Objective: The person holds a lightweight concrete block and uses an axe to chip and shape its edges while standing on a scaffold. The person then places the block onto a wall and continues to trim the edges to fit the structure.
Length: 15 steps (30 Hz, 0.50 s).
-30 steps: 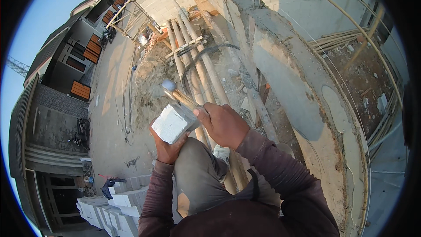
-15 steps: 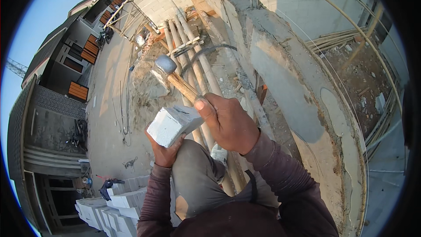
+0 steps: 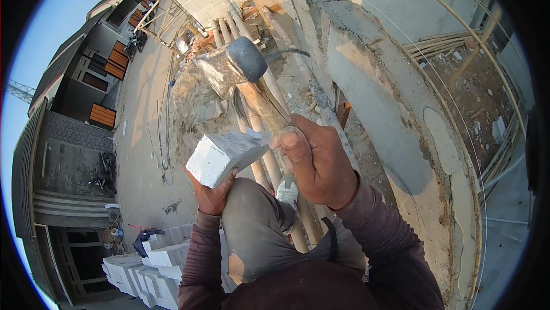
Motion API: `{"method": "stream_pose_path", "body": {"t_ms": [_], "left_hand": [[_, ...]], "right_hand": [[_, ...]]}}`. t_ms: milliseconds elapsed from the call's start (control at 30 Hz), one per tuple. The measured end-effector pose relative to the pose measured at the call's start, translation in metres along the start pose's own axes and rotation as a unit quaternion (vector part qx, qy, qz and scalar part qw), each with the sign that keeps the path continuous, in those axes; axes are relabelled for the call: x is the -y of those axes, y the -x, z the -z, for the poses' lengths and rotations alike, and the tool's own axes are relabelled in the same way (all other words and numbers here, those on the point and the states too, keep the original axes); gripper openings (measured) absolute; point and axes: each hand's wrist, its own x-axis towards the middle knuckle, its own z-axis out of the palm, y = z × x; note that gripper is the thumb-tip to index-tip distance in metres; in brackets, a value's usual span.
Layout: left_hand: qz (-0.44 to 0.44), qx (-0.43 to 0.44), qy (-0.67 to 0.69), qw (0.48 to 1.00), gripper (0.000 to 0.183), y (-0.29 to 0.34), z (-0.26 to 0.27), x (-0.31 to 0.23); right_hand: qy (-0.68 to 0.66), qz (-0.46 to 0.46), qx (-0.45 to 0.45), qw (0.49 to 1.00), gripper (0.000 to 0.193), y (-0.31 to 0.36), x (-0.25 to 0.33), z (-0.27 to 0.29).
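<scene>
My left hand [image 3: 211,194] grips a chunk of white lightweight concrete block [image 3: 224,156] from below, its fingers wrapped round the sides. The block's upper face looks rough and uneven. In my right hand [image 3: 321,161] is the wooden handle of a mallet [image 3: 246,62], with the thumb lying along it. The mallet's head is raised above and beyond the block, apart from it; one end is dark, the other pale and dusty. My bent knee [image 3: 252,218] is just under the block.
Long round poles [image 3: 269,164] lie beneath me, with my shoe [image 3: 287,189] by them. A rough plastered wall [image 3: 378,109] runs along my right, with a taut string beyond it. White blocks [image 3: 166,258] are stacked lower left. Cables [image 3: 163,149] lie on the ground.
The mallet has been lifted up and nearer, its head looking larger. My right hand has shifted a little right and down. The left hand still holds the block, moved slightly left.
</scene>
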Motion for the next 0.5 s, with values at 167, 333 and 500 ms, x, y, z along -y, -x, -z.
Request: {"method": "stream_pose_path", "body": {"t_ms": [167,333,500], "left_hand": [[-0.013,0.007,-0.020,1.000,0.088,-0.002,-0.003,-0.005],[0.022,0.004,0.078,0.997,0.087,0.002,0.000,0.002],[0.027,-0.007,0.051,0.998,0.090,-0.003,0.000,0.003]], "right_hand": [[0.168,-0.090,0.057,0.980,0.049,0.027,-0.080,-0.036],[0.070,-0.060,0.069,0.993,0.051,-0.002,-0.032,-0.011],[0.001,-0.004,-0.026,1.000,0.045,0.023,-0.038,-0.023]]}}
